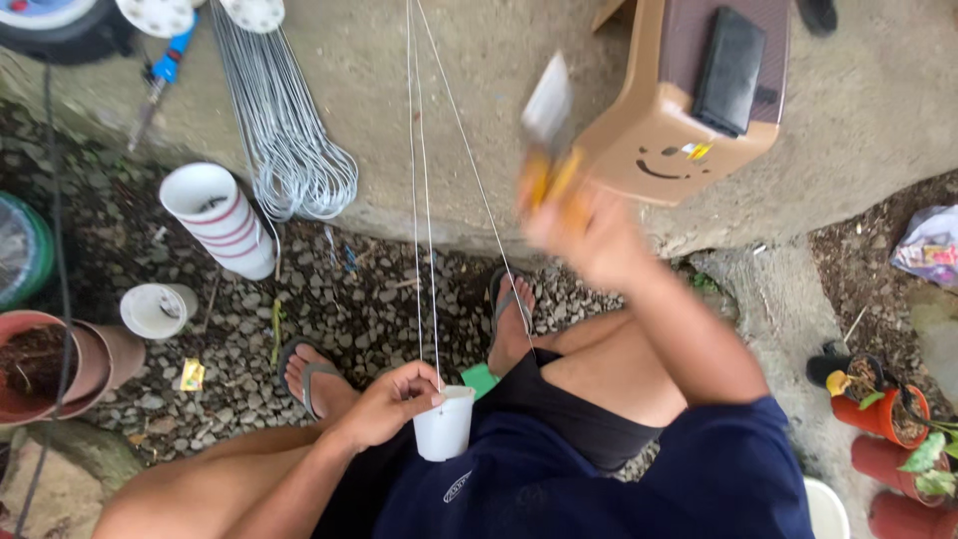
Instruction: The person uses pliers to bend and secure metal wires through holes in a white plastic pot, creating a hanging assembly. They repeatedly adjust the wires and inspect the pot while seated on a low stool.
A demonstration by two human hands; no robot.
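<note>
From the head view, a small white plastic cup (444,424) is held at its rim by the left hand (384,404), the grip closed on the cup's near-left edge, low in the scene just above the person's lap. Thin wires (424,200) are seen running up from the cup rim to the far edge of the picture, fanning slightly apart as they come down. The right hand (584,235) is raised higher and to the right of the wires; it is blurred, but its grip is closed around a tool with yellow handles (554,180), whose grey tip points far and upward. Whether the tool touches a wire cannot be told. A tan plastic stool (679,110) stands on the concrete beyond the right hand, with a dark flat case (730,70) lying on its seat. To the far left, a bundle of bent wire hangers (289,140) lies on the concrete, and just beside it a stack of white cups (220,220) rests on the gravel. Terracotta pots (60,364) are placed at the left edge, and further pots with plants (898,419) at the right.
</note>
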